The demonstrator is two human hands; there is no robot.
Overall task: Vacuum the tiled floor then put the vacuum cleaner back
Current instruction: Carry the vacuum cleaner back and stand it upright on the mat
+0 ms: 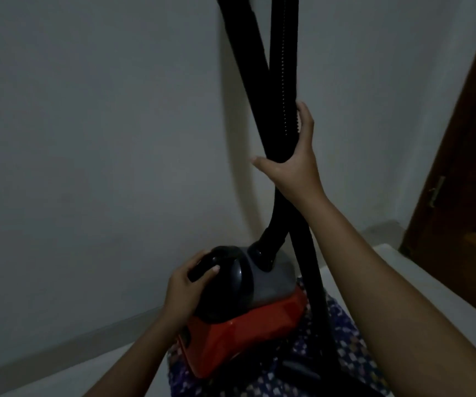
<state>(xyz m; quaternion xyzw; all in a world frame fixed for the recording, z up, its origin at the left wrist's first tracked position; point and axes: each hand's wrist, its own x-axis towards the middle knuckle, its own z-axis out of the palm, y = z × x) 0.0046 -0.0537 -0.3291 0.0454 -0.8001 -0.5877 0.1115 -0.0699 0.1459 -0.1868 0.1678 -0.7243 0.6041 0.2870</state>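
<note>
- Fingers of the left hand (190, 287) curled round the black top of the vacuum (245, 325).
- Thumb and fingers of the right hand (294, 159) clasped hose (281, 67) and wand (249, 67) together.

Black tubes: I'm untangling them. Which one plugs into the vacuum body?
The ribbed hose, right at the top; the smooth wand runs down past the body.

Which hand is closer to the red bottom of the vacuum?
Left. The left hand grips the black dome just above the red base; the right hand holds the hose higher up.
</note>
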